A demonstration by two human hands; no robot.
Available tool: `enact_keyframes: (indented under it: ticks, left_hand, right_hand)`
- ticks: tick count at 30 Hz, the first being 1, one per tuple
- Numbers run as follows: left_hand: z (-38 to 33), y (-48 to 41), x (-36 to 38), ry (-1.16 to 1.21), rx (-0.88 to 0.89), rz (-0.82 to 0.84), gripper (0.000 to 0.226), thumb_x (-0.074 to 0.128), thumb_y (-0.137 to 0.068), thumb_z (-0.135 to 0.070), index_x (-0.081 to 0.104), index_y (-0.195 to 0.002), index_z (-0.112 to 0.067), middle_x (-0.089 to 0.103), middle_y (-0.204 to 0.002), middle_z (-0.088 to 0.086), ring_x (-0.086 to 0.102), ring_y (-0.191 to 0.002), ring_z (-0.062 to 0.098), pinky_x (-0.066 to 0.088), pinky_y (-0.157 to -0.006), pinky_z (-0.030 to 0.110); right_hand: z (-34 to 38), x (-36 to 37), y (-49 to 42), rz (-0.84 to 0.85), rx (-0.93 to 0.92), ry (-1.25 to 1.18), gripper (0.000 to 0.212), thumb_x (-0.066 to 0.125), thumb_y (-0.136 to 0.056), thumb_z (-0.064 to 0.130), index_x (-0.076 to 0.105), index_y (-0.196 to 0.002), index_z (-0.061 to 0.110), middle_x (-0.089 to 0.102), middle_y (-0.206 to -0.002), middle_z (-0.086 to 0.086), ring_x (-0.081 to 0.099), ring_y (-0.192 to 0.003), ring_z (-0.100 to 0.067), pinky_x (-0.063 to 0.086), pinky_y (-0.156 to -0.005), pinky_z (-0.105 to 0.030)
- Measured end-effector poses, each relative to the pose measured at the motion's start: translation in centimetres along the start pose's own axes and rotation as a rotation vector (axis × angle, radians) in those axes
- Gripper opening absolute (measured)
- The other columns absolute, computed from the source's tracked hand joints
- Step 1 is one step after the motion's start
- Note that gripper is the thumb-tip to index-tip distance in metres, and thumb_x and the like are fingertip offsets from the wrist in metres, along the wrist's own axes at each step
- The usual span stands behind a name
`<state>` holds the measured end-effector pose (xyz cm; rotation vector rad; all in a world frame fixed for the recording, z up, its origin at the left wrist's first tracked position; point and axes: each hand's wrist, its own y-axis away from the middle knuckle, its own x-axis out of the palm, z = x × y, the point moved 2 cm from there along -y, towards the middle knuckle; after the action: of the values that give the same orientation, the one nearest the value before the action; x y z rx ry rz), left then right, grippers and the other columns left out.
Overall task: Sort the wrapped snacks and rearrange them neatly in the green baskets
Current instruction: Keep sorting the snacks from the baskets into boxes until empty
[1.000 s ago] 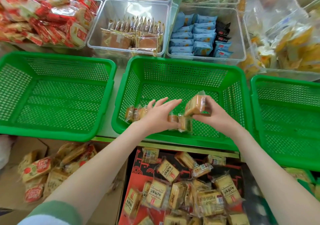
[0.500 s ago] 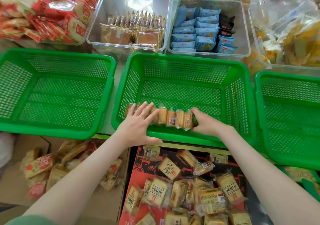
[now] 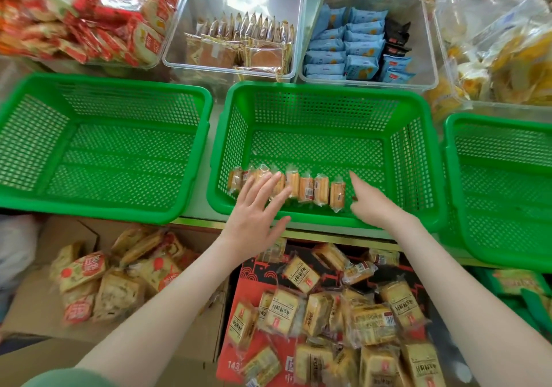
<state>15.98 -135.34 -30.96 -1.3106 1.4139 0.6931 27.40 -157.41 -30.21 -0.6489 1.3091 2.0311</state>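
The left hand (image 3: 257,207) is lying flat, fingers straight and spread, over the left end of a row of wrapped snacks (image 3: 307,188) standing on edge in the middle green basket (image 3: 322,91), its fingertips covering several packets. The right hand (image 3: 373,207) is hovering just beside the row's other end, fingers relaxed, forefinger pointing forward, holding nothing. Below both wrists, a red box (image 3: 248,285) is holding loose packets, and beyond each hand's outer side another green basket is sitting.

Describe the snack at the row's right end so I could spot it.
Find the middle basket of the three green ones. A row of snacks stands along its near wall. Yours is the rightmost snack, slightly apart from the rest, nearest the right hand.
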Motion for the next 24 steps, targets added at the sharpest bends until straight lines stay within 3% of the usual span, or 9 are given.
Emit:
enact_keyframes:
  ticks: [1,3,5,7,11,15,18,21,24]
  left_hand:
    - [-0.8,1.2,0.5,0.011,0.05,-0.07,0.048,0.051,-0.092,-0.029,0.052,-0.136,-0.011,0.04,-0.146,0.019,0.03,-0.139,0.033,0.023,-0.114,0.054]
    - [-2.6,3.7,1.5,0.048,0.153,-0.056,0.047,0.053,-0.088,-0.018,0.052,-0.135,-0.014,0.041,-0.145,0.018,0.034,-0.137,0.032,0.023,-0.114,0.051]
    - [-3.9,5.9,2.8,0.061,0.252,0.066,0.047,0.05,-0.09,-0.021,0.048,-0.138,-0.019,0.041,-0.147,0.015,0.034,-0.138,0.029,0.022,-0.115,0.048]
    - [-4.6,7.7,4.2,0.033,0.319,0.238,0.046,0.054,-0.091,-0.025,0.047,-0.137,-0.022,0.043,-0.147,0.011,0.036,-0.137,0.027,0.027,-0.114,0.048]
    - [-4.9,10.1,6.1,-0.051,0.399,0.477,0.04,0.063,-0.086,-0.04,0.06,-0.123,-0.025,0.056,-0.135,0.006,0.053,-0.125,0.025,0.035,-0.108,0.048]
    - [-4.8,12.6,7.1,-0.088,0.367,0.613,0.061,0.069,-0.077,-0.05,0.054,-0.13,-0.024,0.056,-0.135,0.008,0.054,-0.123,0.026,0.038,-0.107,0.049]
    - [-5.1,13.3,7.7,-0.128,0.332,0.694,0.076,0.068,-0.081,-0.049,0.038,-0.144,-0.02,0.048,-0.142,0.013,0.046,-0.131,0.031,0.027,-0.112,0.052]
    - [-5.6,13.2,8.2,-0.236,0.321,0.774,0.084,0.06,-0.09,-0.039,0.007,-0.153,-0.023,0.018,-0.157,0.017,0.019,-0.144,0.034,0.01,-0.118,0.055]
    - [-6.1,12.8,7.7,-0.248,0.337,0.76,0.088,0.074,-0.079,-0.034,0.025,-0.15,-0.019,0.039,-0.146,0.021,0.038,-0.133,0.036,0.022,-0.116,0.053]
  right_hand:
    - [-0.2,0.1,1.0,-0.084,-0.017,-0.053,0.07,0.04,-0.094,-0.002,0.008,-0.154,0.013,0.015,-0.16,-0.007,0.024,-0.144,-0.022,0.024,-0.112,-0.029]
    - [-0.4,0.6,3.5,-0.311,-0.148,-0.11,0.057,0.044,-0.096,0.003,0.026,-0.15,0.009,0.032,-0.153,-0.008,0.028,-0.141,-0.021,0.021,-0.114,-0.031]
    - [-1.1,2.3,6.3,-0.548,-0.326,-0.015,0.048,0.053,-0.093,0.005,0.041,-0.139,0.006,0.049,-0.135,-0.011,0.041,-0.128,-0.024,0.03,-0.111,-0.035]
    - [-2.2,5.1,8.6,-0.642,-0.451,0.147,0.042,0.059,-0.089,0.008,0.048,-0.129,0.007,0.056,-0.119,-0.01,0.047,-0.113,-0.024,0.037,-0.101,-0.037]
    - [-4.4,11.4,11.7,-0.401,-0.575,0.385,0.04,0.053,-0.09,0.027,0.05,-0.127,0.013,0.058,-0.116,-0.002,0.052,-0.107,-0.021,0.038,-0.094,-0.034]
    - [-6.9,14.6,13.3,-0.215,-0.43,0.432,0.054,0.049,-0.09,0.046,0.043,-0.136,0.02,0.057,-0.125,0.003,0.052,-0.117,-0.017,0.035,-0.101,-0.034]
    - [-8.0,14.7,14.4,-0.147,-0.307,0.401,0.066,0.044,-0.09,0.057,0.035,-0.145,0.02,0.044,-0.143,0.002,0.036,-0.134,-0.018,0.017,-0.112,-0.033]
    - [-8.4,14.3,15.4,-0.081,-0.276,0.357,0.077,0.051,-0.088,0.06,0.023,-0.15,0.024,0.03,-0.152,0.005,0.019,-0.142,-0.015,0.003,-0.115,-0.032]
    - [-8.5,14.1,15.8,-0.036,-0.293,0.414,0.08,0.053,-0.088,0.058,0.018,-0.152,0.025,0.025,-0.154,0.008,0.015,-0.143,-0.012,-0.002,-0.115,-0.03]
